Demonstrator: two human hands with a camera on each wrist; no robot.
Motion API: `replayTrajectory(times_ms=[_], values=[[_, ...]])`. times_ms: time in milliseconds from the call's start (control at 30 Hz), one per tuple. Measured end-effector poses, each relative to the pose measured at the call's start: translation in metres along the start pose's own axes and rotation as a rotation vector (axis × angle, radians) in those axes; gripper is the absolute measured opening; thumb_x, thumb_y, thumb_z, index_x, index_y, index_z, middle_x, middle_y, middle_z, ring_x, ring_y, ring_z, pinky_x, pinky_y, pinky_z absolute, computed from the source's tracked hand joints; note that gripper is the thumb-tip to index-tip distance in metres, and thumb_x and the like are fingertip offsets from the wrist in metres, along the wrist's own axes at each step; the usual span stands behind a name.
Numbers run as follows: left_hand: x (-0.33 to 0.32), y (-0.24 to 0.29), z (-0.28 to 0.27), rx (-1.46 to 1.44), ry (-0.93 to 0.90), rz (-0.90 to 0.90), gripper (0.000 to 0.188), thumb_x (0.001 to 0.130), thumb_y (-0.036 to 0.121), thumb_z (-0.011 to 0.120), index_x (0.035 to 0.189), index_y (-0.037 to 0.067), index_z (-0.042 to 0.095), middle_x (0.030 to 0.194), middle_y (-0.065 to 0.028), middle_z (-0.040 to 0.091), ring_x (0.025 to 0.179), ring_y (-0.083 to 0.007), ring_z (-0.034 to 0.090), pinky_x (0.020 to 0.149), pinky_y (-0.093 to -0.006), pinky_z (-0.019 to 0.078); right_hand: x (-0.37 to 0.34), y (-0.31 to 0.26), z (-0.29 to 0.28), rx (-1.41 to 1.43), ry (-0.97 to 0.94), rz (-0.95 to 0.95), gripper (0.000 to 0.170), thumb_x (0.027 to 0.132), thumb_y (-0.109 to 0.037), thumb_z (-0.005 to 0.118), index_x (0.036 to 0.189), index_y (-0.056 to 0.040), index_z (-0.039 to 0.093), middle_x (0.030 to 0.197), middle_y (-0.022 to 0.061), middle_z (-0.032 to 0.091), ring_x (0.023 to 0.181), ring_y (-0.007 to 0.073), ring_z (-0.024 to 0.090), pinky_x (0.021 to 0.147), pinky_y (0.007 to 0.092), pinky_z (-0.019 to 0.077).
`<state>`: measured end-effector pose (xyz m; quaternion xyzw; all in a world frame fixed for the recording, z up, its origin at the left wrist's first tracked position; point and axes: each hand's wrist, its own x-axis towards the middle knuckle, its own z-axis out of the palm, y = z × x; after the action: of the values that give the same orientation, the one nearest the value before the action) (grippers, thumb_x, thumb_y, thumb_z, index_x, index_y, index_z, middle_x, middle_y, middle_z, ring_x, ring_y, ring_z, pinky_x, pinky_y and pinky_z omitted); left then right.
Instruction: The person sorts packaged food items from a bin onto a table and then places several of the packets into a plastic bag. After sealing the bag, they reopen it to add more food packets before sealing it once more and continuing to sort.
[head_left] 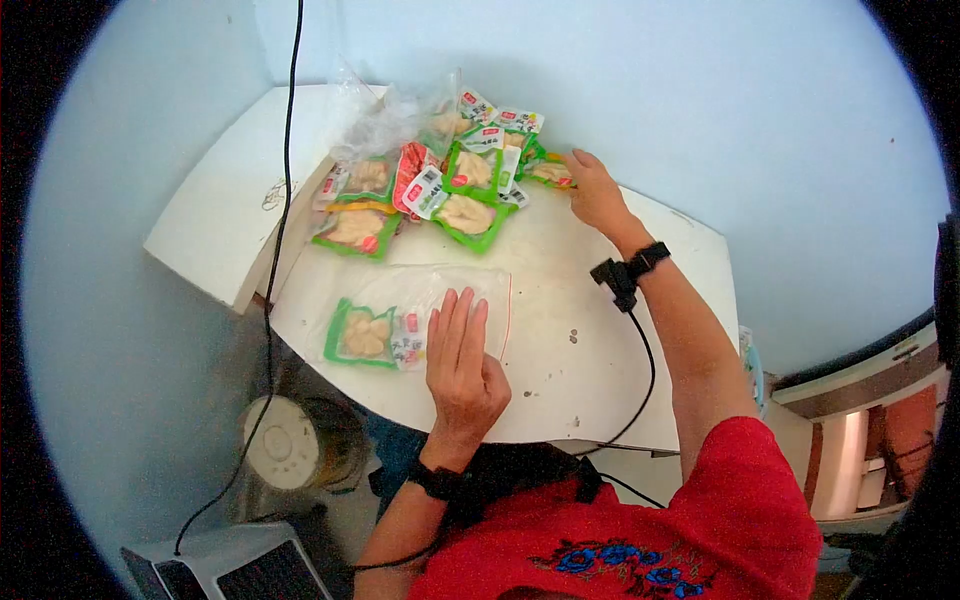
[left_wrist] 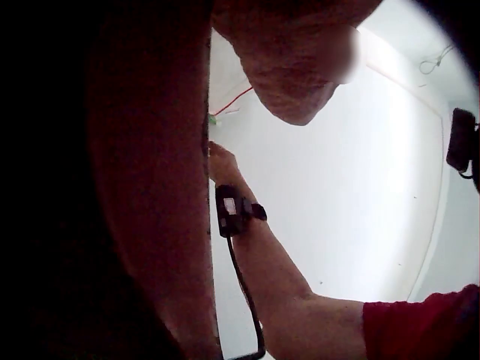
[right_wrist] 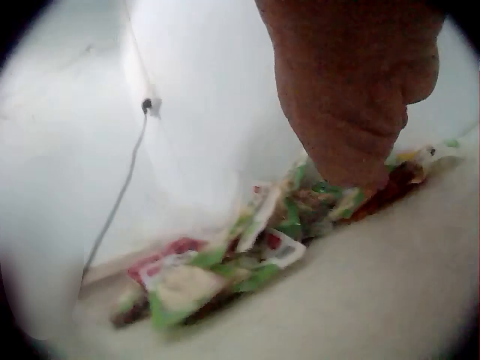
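Observation:
My left hand point(head_left: 466, 385) lies with straight fingers on a clear plastic bag point(head_left: 450, 285), beside a green-edged food packet point(head_left: 362, 335) inside it. At the right end of a heap of packets, my right hand point(head_left: 605, 205) pinches the edge of a green and yellow packet point(head_left: 548, 172); its fingertips are partly hidden. In the right wrist view, my right hand point(right_wrist: 352, 97) is over the far end of the blurred heap, by an orange-brown packet point(right_wrist: 386, 196). The left wrist view shows part of my left hand point(left_wrist: 292, 67) close up, and my right hand point(left_wrist: 223, 161) beyond.
Crumpled clear plastic point(head_left: 385, 120) lies at the back beside several green-edged packets point(head_left: 465, 215) and a red one point(head_left: 412, 175). The white table point(head_left: 590, 350) has a curved front edge and a raised left section point(head_left: 235, 190). A black cable point(head_left: 285, 200) hangs at the left.

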<state>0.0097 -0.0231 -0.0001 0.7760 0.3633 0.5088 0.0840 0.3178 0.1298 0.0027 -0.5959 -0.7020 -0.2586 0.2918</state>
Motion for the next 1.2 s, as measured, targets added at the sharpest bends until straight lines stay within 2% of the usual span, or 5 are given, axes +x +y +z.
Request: replayTrajectory(times_ms=[200,600,767,967,1200], values=[[-0.001,-0.001,0.000,-0.017,0.020,-0.011,0.063,0.066,-0.014,0.044,0.128,-0.005,0.051,0.134,-0.0247,0.051,0.130,-0.0428,0.044,0.110,-0.0529,0.0306,0.004,-0.006,0.006,-0.172,-0.406,0.042,0.012,0.076,-0.003,0.061,0.088,-0.0016,0.064,0.086,0.0174,0.066,0.086,0.0358,0.064,0.085,0.0481,0.0474],[-0.002,-0.002,0.000,-0.019,0.005,-0.008,0.063,0.068,-0.013,0.042,0.131,-0.006,0.048,0.135,-0.0243,0.050,0.130,-0.0434,0.043,0.110,-0.0536,0.0303,-0.066,-0.088,-0.121,0.017,-0.593,-0.242,0.007,0.077,-0.008,0.060,0.076,-0.0062,0.067,0.072,0.0115,0.061,0.072,0.0318,0.063,0.070,0.0423,0.0509],[-0.004,-0.001,0.001,-0.014,0.005,-0.003,0.064,0.067,-0.014,0.042,0.131,-0.005,0.049,0.135,-0.0238,0.051,0.130,-0.0430,0.043,0.110,-0.0529,0.0302,-0.037,-0.079,-0.152,0.420,-0.906,0.297,0.019,0.078,-0.017,0.067,0.094,-0.0064,0.071,0.095,0.0153,0.067,0.088,0.0315,0.063,0.077,0.0399,0.0510],[-0.004,0.000,-0.001,-0.016,0.019,-0.005,0.063,0.067,-0.013,0.043,0.129,-0.005,0.051,0.134,-0.0228,0.051,0.130,-0.0418,0.044,0.110,-0.0522,0.0303,-0.028,-0.049,-0.085,0.241,-0.157,-0.187,0.035,0.077,-0.021,0.072,0.106,-0.0027,0.068,0.100,0.0167,0.066,0.081,0.0304,0.062,0.073,0.0385,0.0500],[-0.006,-0.002,-0.001,-0.012,0.004,-0.003,0.064,0.066,-0.012,0.044,0.129,-0.004,0.051,0.136,-0.0221,0.050,0.132,-0.0405,0.042,0.111,-0.0525,0.0293,0.000,-0.041,-0.086,0.165,-0.897,0.157,0.050,0.071,-0.023,0.076,0.111,0.0022,0.062,0.093,0.0161,0.067,0.085,0.0285,0.066,0.071,0.0402,0.0541]])
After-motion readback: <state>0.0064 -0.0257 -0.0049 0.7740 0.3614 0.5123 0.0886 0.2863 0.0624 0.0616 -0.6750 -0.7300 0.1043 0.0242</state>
